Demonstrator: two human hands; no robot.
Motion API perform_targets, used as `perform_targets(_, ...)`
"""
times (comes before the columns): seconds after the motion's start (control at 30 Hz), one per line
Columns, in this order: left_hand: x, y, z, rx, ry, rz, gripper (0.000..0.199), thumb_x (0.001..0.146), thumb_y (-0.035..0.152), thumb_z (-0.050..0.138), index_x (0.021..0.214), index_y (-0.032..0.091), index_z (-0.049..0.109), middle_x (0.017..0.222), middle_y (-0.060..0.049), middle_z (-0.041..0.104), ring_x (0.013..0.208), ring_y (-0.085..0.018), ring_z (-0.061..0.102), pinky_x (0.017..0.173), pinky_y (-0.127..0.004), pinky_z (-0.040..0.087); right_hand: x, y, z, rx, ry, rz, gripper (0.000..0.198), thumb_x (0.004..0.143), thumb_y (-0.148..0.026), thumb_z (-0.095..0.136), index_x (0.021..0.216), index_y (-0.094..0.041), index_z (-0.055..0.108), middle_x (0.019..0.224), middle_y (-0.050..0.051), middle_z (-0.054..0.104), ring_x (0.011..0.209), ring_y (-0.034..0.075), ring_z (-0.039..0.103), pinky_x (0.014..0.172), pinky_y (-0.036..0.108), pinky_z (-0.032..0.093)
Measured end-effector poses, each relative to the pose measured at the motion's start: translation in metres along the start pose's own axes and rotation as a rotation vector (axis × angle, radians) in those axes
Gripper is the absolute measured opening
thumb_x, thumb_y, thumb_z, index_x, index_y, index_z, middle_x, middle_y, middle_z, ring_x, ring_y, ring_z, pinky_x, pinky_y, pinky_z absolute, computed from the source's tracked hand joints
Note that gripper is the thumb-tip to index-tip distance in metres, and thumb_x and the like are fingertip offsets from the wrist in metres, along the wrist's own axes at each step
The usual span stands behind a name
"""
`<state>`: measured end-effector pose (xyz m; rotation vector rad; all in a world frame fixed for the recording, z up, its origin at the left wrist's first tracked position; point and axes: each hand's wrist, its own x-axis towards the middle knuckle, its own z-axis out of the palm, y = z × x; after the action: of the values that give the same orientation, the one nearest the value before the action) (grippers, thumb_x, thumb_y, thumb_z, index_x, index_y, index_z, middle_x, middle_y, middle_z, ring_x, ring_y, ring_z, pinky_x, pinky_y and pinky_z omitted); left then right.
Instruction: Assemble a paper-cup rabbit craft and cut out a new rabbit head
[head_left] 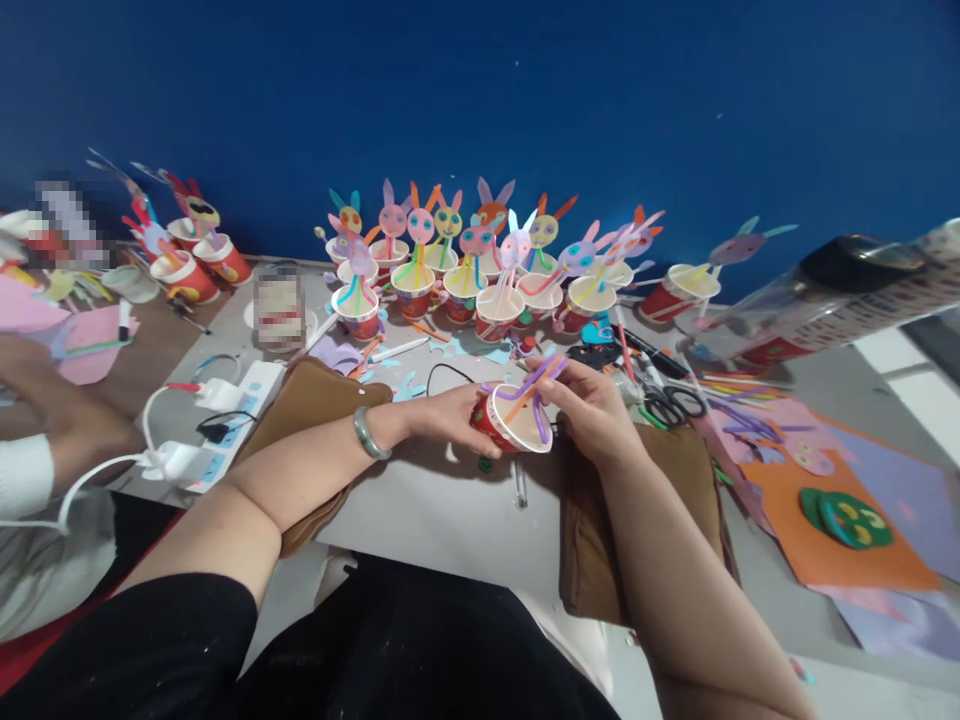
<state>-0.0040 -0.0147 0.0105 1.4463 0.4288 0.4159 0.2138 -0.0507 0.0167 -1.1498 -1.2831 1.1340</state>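
My left hand [451, 415] is wrapped round a red paper cup [491, 428], tilted so its white mouth faces right. Purple and orange pipe cleaners [541, 422] cross the cup's mouth, and one bent purple length reaches inside. At the rim, my right hand [589, 400] pinches them between thumb and fingers. Beyond both hands stand several red paper cups [500, 312] with paper rabbit heads [516, 248] on coloured stems. Under the held cup, a clear pen-like stick [520, 485] lies on the grey table.
Brown cushions [300, 420] lie under my forearms. A white power strip [240, 425] with cables is at the left, near a co-worker's arm [67, 400]. Black scissors [675, 402], orange paper [832, 520] and a clear bottle [810, 300] are on the right. A blue wall [480, 90] rises behind.
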Motion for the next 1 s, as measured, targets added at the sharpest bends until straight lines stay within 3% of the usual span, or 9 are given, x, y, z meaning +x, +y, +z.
perform_targets(0.1,-0.001,0.000,0.000,-0.003,-0.044,-0.041,0.061,0.060,0.026,0.094,0.113,0.013,0.068,0.106,-0.010,0.075,0.101,-0.025,0.070,0.095,-0.038,0.054,-0.003,-0.002,0.002,-0.036,-0.015,-0.003,0.043,0.070,-0.056,0.089,0.099,-0.025,0.080,0.093,0.004,0.080,0.084,0.021,0.073,0.079,0.036,0.062)
perform_targets(0.5,0.000,0.002,0.005,0.011,0.045,0.023,0.052,0.064,0.032,0.091,0.108,0.013,0.070,0.103,-0.011,0.073,0.097,-0.023,0.067,0.092,-0.037,0.054,-0.006,-0.009,0.012,-0.193,0.079,-0.154,0.043,0.074,-0.063,0.084,0.085,-0.023,0.074,0.084,0.004,0.076,0.076,0.020,0.069,0.074,0.035,0.060)
perform_targets(0.73,0.001,0.000,0.006,-0.051,0.087,-0.006,0.056,0.061,0.033,0.093,0.107,0.013,0.068,0.099,-0.008,0.070,0.092,-0.020,0.065,0.087,-0.034,0.055,-0.005,-0.005,0.012,-0.231,0.070,-0.172,0.038,0.079,-0.060,0.081,0.087,-0.023,0.073,0.082,0.004,0.075,0.074,0.019,0.068,0.071,0.033,0.058)
perform_targets(1.0,0.002,-0.001,0.005,-0.106,0.048,-0.017,0.057,0.061,0.030,0.094,0.108,0.013,0.066,0.098,-0.008,0.071,0.089,-0.019,0.066,0.086,-0.033,0.055,-0.005,0.000,0.013,-0.263,0.054,-0.153,0.037,0.081,-0.057,0.078,0.090,-0.022,0.071,0.083,0.003,0.073,0.071,0.018,0.065,0.069,0.031,0.055)
